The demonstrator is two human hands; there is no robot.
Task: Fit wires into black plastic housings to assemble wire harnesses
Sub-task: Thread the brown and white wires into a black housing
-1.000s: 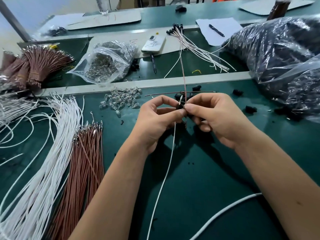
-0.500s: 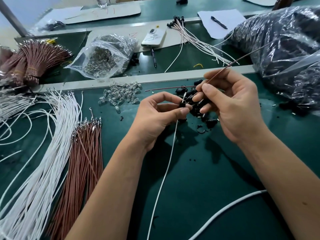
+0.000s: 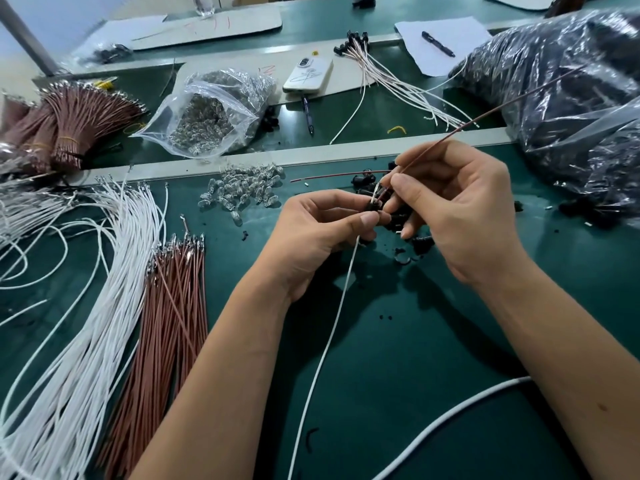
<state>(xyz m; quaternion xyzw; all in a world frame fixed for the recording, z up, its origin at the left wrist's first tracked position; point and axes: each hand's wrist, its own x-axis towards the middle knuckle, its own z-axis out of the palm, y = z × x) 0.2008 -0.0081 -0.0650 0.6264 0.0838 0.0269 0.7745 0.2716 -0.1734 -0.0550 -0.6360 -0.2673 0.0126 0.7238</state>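
Note:
My left hand pinches a small black housing between thumb and forefinger at the middle of the green mat. A white wire runs from that housing down toward me. My right hand pinches a brown wire near its metal tip, which sits right at the top of the housing; the rest of the wire slants up and to the right. Loose black housings lie under and beside my right hand, partly hidden by it.
Loose white wires and brown wires lie at the left. A pile of small clear bulbs and a bag of them sit behind. Plastic bags of black parts fill the right. Finished harnesses and a phone lie farther back.
My right hand lifted away from the left, swung the brown wire from upright to slanting right, then brought its tip down to the housing in my left hand.

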